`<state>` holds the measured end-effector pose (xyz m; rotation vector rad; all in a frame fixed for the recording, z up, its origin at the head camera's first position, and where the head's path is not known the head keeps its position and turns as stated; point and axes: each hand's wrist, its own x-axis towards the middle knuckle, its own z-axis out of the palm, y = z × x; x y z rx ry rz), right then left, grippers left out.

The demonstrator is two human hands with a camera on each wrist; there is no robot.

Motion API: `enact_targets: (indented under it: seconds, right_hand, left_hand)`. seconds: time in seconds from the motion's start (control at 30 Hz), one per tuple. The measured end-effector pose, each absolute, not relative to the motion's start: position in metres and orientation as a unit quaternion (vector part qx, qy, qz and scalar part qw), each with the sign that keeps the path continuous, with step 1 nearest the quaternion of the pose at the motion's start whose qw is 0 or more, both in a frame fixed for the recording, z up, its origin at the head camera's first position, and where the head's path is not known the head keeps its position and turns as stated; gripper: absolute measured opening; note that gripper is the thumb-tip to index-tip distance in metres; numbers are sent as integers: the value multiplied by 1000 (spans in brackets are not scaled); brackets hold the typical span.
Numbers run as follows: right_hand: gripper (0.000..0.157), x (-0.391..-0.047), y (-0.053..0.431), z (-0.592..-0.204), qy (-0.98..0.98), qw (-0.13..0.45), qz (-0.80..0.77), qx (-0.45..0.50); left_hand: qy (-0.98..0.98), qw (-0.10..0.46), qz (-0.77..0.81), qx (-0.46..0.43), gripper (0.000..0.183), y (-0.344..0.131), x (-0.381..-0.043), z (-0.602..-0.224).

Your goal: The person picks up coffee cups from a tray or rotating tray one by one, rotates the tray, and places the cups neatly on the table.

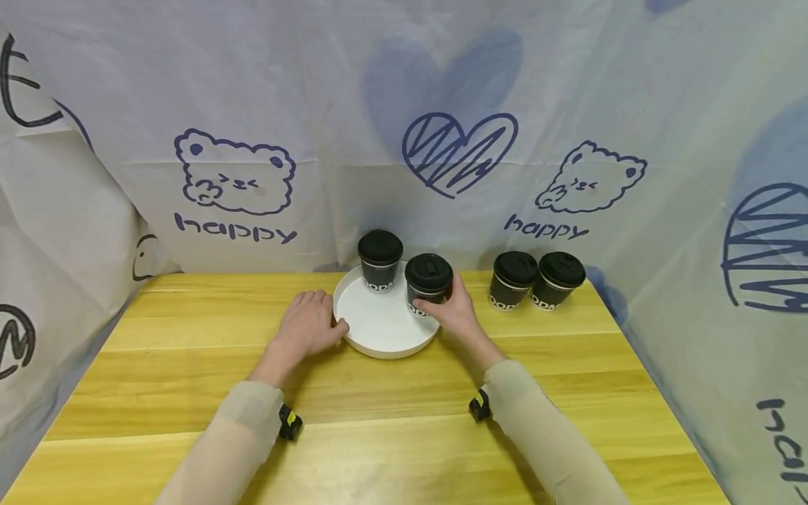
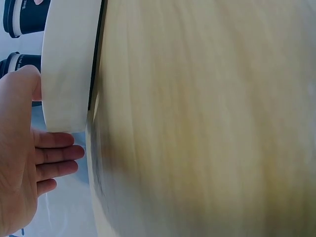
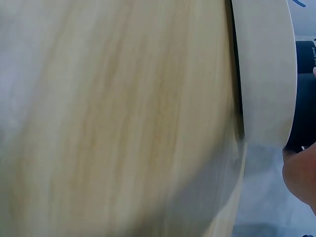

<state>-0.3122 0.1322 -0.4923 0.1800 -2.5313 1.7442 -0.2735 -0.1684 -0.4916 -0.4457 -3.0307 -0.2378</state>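
Observation:
A round white tray (image 1: 385, 333) with a raised rim lies on the wooden table, with two dark paper cups with black lids on it. My right hand (image 1: 456, 308) grips the nearer cup (image 1: 428, 275) from its right side, the thumb across its front. The other cup (image 1: 380, 261) stands upright at the tray's back left. At the tray's left edge is my left hand (image 1: 309, 324). Its thumb touches the rim, and its other fingers stretch out along the outer wall, as the left wrist view shows. The right wrist view shows only part of the right hand (image 3: 301, 175).
Two more lidded cups, one (image 1: 513, 280) to the left and one (image 1: 557, 280) to the right, stand side by side at the table's back right. A printed white cloth (image 1: 353, 91) hangs behind the table (image 1: 379, 435) and along both sides.

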Motion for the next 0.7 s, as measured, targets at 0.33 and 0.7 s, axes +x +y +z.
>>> enact_targets:
  seconds: [0.33,0.7]
  right_hand:
    - [94,-310,132,-491,-824,30,563,58]
    - [93,-309,133,-489,-817,33,572,61]
  left_hand:
    - [-986,31,-83,-142,65,-167,-270,-489]
    - [-986,31,-83,-141,63,-166,-271,-491]
